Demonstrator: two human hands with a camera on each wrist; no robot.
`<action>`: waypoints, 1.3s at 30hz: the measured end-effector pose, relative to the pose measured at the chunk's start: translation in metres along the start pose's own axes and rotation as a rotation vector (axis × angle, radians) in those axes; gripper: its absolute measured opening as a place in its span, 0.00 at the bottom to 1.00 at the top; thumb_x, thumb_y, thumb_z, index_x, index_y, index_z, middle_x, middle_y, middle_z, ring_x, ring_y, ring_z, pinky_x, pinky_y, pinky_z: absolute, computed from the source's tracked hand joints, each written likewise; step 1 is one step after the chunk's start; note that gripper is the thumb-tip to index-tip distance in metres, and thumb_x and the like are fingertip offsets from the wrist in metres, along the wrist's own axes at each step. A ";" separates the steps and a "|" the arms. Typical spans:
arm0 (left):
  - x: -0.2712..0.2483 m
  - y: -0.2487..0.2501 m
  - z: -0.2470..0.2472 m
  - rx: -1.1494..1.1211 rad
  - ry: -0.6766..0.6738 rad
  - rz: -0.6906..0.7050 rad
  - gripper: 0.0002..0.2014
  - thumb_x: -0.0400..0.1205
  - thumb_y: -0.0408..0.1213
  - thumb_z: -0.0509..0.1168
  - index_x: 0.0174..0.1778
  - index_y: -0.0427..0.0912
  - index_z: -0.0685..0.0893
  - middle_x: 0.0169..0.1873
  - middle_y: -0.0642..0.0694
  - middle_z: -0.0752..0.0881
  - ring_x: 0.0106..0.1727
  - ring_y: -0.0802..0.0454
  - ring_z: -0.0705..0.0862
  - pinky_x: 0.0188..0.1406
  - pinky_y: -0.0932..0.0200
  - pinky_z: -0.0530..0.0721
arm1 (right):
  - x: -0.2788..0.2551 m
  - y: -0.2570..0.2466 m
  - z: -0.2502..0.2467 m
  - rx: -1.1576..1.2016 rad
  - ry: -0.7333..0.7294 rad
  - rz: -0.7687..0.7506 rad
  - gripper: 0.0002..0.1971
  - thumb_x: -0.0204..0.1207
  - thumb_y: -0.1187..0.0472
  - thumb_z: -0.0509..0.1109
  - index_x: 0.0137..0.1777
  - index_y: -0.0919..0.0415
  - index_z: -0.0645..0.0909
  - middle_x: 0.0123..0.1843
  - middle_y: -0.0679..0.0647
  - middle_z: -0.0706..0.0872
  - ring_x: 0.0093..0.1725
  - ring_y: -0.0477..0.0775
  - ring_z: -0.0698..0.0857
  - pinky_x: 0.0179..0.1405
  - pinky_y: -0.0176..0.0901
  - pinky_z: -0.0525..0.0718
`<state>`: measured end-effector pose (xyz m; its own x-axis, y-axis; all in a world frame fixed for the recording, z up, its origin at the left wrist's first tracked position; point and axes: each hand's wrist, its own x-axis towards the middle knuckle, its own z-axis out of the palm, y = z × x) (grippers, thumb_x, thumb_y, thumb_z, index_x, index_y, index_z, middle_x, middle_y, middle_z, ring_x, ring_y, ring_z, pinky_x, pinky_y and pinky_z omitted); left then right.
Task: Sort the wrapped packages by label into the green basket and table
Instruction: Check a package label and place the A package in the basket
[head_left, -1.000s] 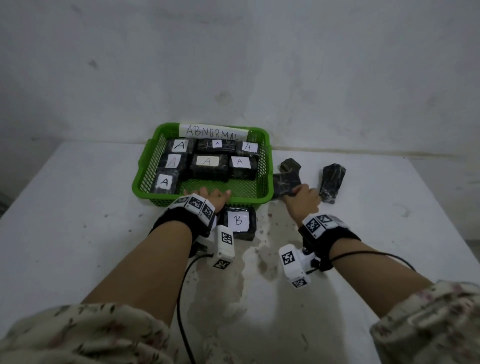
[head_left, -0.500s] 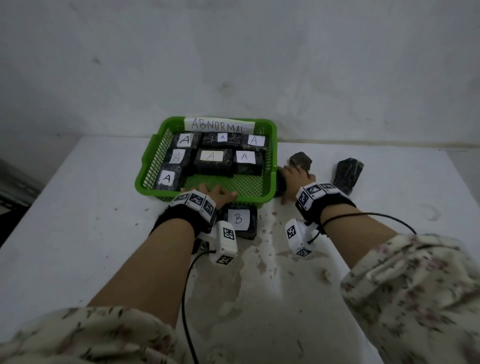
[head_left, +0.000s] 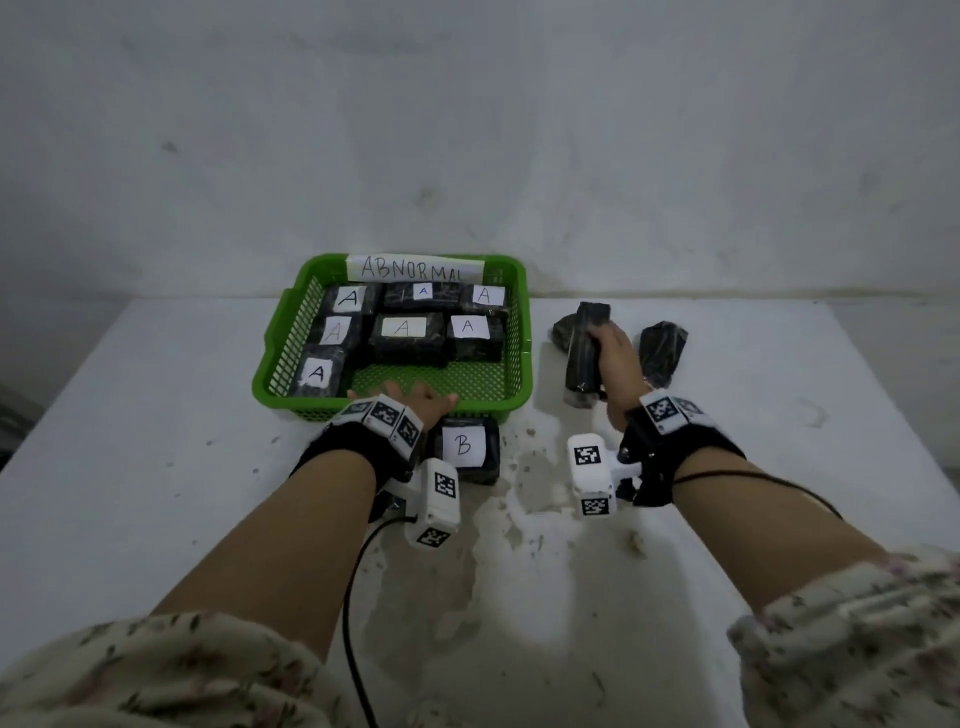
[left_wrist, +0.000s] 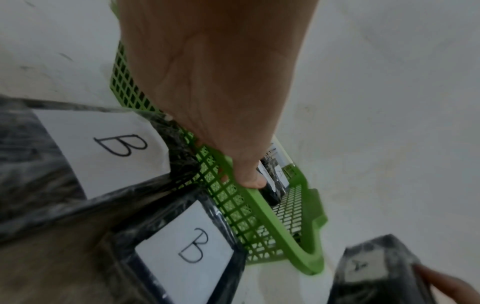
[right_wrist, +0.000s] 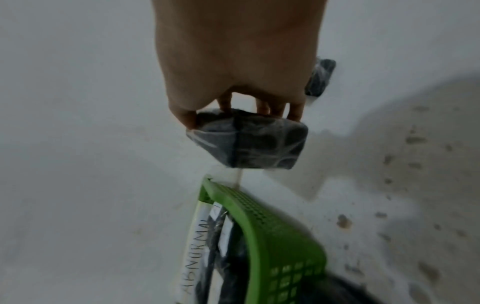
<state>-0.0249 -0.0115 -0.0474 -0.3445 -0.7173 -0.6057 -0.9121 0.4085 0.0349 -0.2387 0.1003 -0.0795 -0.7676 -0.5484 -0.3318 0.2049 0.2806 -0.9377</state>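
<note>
The green basket (head_left: 523, 364), tagged ABNORMAL, holds several black wrapped packages labelled A (head_left: 405, 332). My left hand (head_left: 410, 396) is at its near rim (left_wrist: 262, 207), fingers hooked over the edge. Two packages labelled B (left_wrist: 103, 148) (left_wrist: 187, 253) lie on the table against the basket's near wall; only one B package (head_left: 465, 447) shows in the head view. Right of the basket my right hand (head_left: 605, 338) grips a black package (head_left: 584, 353) (right_wrist: 249, 142) between thumb and fingers, lifted and turned on edge. Its white A label (left_wrist: 361, 267) shows in the left wrist view.
Two more black wrapped packages lie on the table by the right hand, one behind it (head_left: 560, 332) and one to its right (head_left: 662, 348), labels hidden. The white table (head_left: 156, 467) is stained near its middle. A grey wall (head_left: 467, 130) stands behind the basket.
My right hand has closed on the package beside the basket and raised it off the table onto its edge. The left hand stays on the basket's rim.
</note>
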 end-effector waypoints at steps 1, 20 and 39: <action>-0.001 0.000 0.001 -0.002 0.009 0.002 0.35 0.80 0.69 0.42 0.80 0.54 0.61 0.80 0.35 0.54 0.81 0.32 0.54 0.78 0.30 0.47 | -0.011 -0.003 0.001 0.142 -0.032 0.003 0.19 0.74 0.43 0.63 0.54 0.55 0.81 0.47 0.58 0.85 0.49 0.61 0.85 0.51 0.53 0.81; -0.032 -0.014 -0.008 -1.355 0.060 0.524 0.20 0.79 0.30 0.67 0.67 0.41 0.76 0.61 0.37 0.83 0.57 0.44 0.85 0.52 0.51 0.86 | -0.121 -0.018 0.059 0.163 -0.413 0.084 0.24 0.84 0.39 0.50 0.57 0.53 0.83 0.44 0.51 0.90 0.45 0.50 0.88 0.47 0.47 0.86; -0.042 -0.013 -0.017 -1.510 0.160 0.614 0.19 0.78 0.29 0.68 0.64 0.49 0.79 0.54 0.48 0.87 0.55 0.51 0.86 0.51 0.55 0.86 | -0.123 -0.039 0.063 0.279 -0.495 -0.008 0.12 0.83 0.61 0.63 0.64 0.61 0.78 0.59 0.60 0.88 0.56 0.58 0.88 0.60 0.54 0.85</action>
<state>-0.0023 0.0033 -0.0086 -0.6467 -0.7518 -0.1285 0.0176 -0.1831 0.9829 -0.1142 0.1068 -0.0084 -0.4075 -0.8723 -0.2702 0.4046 0.0929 -0.9098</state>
